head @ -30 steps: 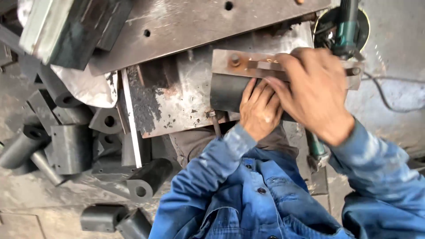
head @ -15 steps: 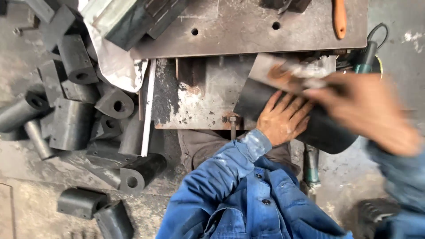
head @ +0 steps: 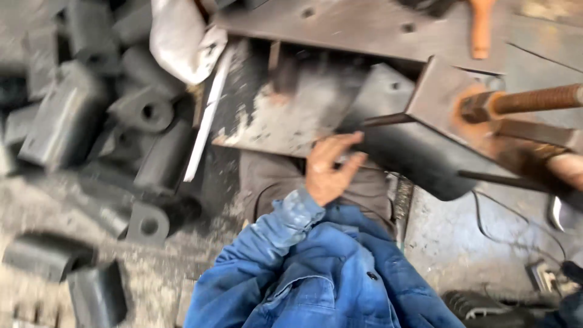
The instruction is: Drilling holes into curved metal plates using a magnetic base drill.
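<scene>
Your left hand (head: 328,170) lies open, fingers spread against the near edge of the dark metal block (head: 413,155) to steady it, while your right hand (head: 568,170), blurred, probably grips the rusty clamp bracket (head: 452,97) above it

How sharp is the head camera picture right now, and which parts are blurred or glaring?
Head view: motion blur throughout; the left hand on the dark block is fairly readable, the rusty threaded rod streaked, the right hand mostly out of frame; soft daylight, no glare.
</scene>
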